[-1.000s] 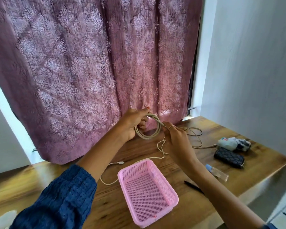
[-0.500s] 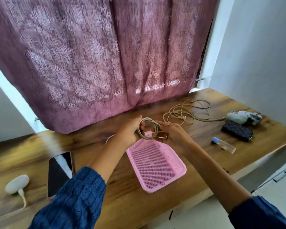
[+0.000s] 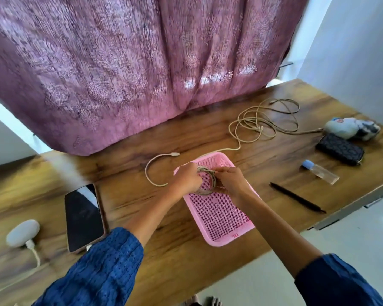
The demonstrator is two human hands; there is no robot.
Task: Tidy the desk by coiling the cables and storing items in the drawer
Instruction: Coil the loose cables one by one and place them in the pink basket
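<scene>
Cable coil (image 3: 206, 181) sits over the pink basket (image 3: 221, 217) in the middle of the frame, with left hand (image 3: 186, 180) and right hand (image 3: 230, 182) both curled tight around it.

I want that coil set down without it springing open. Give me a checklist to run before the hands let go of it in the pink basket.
1. Left hand grips coiled cable: ok.
2. Right hand pinches the coil: ok.
3. Coil over the pink basket: ok.
4. Coil resting on the basket floor: cannot tell.
5. Loose end tucked or secured: cannot tell, the fingers hide it.
6. Other cables coiled: not ok, the tangled cable lies loose on the desk.
</scene>
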